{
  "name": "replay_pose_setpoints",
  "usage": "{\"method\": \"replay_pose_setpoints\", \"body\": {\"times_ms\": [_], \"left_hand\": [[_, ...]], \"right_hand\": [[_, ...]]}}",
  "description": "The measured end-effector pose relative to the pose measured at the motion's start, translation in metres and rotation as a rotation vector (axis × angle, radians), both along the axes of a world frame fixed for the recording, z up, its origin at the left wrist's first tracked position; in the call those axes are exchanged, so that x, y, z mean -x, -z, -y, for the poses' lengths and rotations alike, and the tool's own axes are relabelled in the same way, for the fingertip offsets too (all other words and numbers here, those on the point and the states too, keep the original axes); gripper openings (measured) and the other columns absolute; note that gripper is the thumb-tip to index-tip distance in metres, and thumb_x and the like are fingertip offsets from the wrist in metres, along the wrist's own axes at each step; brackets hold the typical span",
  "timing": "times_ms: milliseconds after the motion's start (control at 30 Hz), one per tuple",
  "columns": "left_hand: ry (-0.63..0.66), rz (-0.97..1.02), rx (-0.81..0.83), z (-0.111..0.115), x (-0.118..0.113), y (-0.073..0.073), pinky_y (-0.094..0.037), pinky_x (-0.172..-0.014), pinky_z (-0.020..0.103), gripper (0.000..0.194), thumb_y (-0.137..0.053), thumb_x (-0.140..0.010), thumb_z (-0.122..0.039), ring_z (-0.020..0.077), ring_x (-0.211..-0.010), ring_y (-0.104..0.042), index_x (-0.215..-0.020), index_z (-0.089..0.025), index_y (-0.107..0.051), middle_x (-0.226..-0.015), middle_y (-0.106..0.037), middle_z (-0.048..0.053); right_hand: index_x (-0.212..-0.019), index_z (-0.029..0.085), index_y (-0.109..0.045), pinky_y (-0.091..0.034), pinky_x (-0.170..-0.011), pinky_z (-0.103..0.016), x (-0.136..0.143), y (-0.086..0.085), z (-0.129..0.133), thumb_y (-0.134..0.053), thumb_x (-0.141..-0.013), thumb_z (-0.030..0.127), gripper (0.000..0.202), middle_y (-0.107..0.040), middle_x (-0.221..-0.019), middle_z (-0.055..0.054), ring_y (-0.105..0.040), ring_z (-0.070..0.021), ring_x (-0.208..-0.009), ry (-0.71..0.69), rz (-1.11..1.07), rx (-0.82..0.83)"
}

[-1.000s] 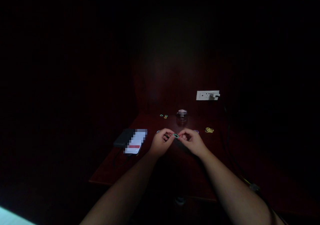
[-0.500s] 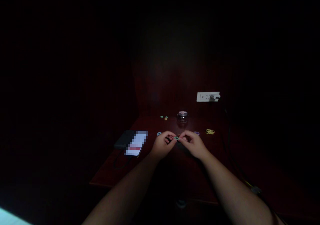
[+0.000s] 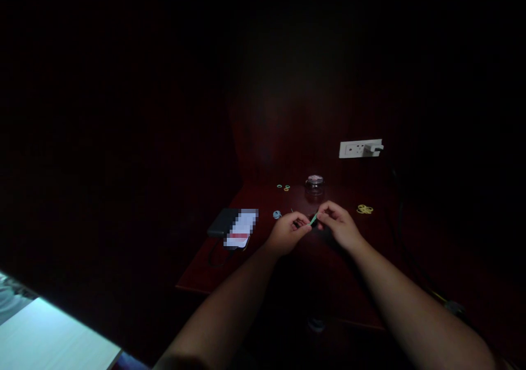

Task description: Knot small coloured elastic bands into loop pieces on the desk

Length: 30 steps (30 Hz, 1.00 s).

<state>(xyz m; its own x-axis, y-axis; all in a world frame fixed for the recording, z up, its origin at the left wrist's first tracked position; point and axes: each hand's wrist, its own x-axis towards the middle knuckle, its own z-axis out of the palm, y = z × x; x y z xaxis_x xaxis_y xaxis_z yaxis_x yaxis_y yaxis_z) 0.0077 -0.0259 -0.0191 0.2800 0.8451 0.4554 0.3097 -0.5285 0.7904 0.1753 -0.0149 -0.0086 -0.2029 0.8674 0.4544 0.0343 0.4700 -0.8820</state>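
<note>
A small green hair tie (image 3: 313,220) is stretched into a narrow slanting band between my two hands, above the table. My left hand (image 3: 290,231) pinches its lower end between thumb and forefinger. At the upper end, my right hand (image 3: 339,225) is closed on it with the fingertips. A blue bundle of hair ties (image 3: 276,215) lies left of my left hand, and a pile of yellow hair ties (image 3: 365,209) lies to the right of my right hand. Something dark behind the fingers is mostly hidden.
Behind my hands stands a clear lidded jar (image 3: 315,187); several small coloured rings (image 3: 286,188) lie to its left. A phone (image 3: 243,227) rests by a black flat object (image 3: 222,222) on the dark red table (image 3: 329,277). A wall socket (image 3: 354,149) holds a plug.
The green hair tie went from a small open loop to a taut, slanted band. My right hand is now higher than my left. The purple ties are out of sight, and the view has shifted.
</note>
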Motion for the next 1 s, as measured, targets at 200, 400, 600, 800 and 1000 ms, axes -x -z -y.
{"method": "replay_pose_setpoints", "body": {"times_ms": [200, 400, 600, 800, 1000], "left_hand": [[0.003, 0.015, 0.013, -0.0001, -0.0014, 0.0020, -0.037, -0.057, 0.020, 0.017, -0.056, -0.075, -0.029, 0.0093, -0.064, -0.051, -0.081, -0.014, -0.060, -0.075, -0.060, 0.002], [-0.040, -0.024, -0.014, 0.0011, 0.0005, 0.0020, -0.038, -0.057, 0.021, 0.018, -0.055, -0.076, -0.031, 0.0100, -0.066, -0.051, -0.082, -0.014, -0.060, -0.077, -0.061, 0.002], [-0.031, -0.041, -0.024, -0.0001, 0.0010, 0.0019, -0.038, -0.056, 0.020, 0.020, -0.055, -0.077, -0.032, 0.0093, -0.063, -0.050, -0.084, -0.014, -0.061, -0.076, -0.061, 0.002], [-0.033, -0.019, -0.015, -0.0005, 0.0021, 0.0008, -0.037, -0.055, 0.020, 0.020, -0.054, -0.077, -0.033, 0.0089, -0.062, -0.051, -0.082, -0.015, -0.061, -0.075, -0.061, 0.001], [-0.027, -0.041, 0.009, 0.0005, 0.0029, -0.0013, -0.037, -0.054, 0.020, 0.023, -0.054, -0.077, -0.035, 0.0100, -0.062, -0.051, -0.081, -0.015, -0.062, -0.073, -0.061, 0.002]], "right_hand": [[-0.070, 0.017, -0.047, -0.035, -0.048, -0.022, 0.0002, 0.0029, -0.0008, -0.056, -0.076, 0.036, 0.022, -0.051, -0.053, 0.003, -0.047, -0.0096, -0.047, -0.047, 0.015, 0.033], [-0.075, 0.017, -0.050, -0.036, -0.046, -0.022, 0.0033, 0.0032, 0.0022, -0.057, -0.075, 0.038, 0.022, -0.051, -0.055, 0.003, -0.048, -0.0090, -0.047, -0.060, 0.106, 0.009], [-0.086, 0.015, -0.057, -0.039, -0.047, -0.022, 0.0025, 0.0032, 0.0009, -0.060, -0.073, 0.037, 0.025, -0.055, -0.059, 0.001, -0.050, -0.0103, -0.050, -0.091, 0.113, 0.006], [-0.079, 0.015, -0.059, -0.037, -0.046, -0.022, 0.0017, 0.0060, -0.0011, -0.061, -0.072, 0.035, 0.021, -0.055, -0.058, 0.000, -0.049, -0.0099, -0.049, -0.087, 0.103, 0.005], [-0.079, 0.015, -0.061, -0.036, -0.047, -0.021, 0.0024, 0.0077, -0.0023, -0.064, -0.070, 0.034, 0.021, -0.055, -0.057, 0.002, -0.048, -0.0094, -0.049, -0.122, 0.069, 0.019]]}}
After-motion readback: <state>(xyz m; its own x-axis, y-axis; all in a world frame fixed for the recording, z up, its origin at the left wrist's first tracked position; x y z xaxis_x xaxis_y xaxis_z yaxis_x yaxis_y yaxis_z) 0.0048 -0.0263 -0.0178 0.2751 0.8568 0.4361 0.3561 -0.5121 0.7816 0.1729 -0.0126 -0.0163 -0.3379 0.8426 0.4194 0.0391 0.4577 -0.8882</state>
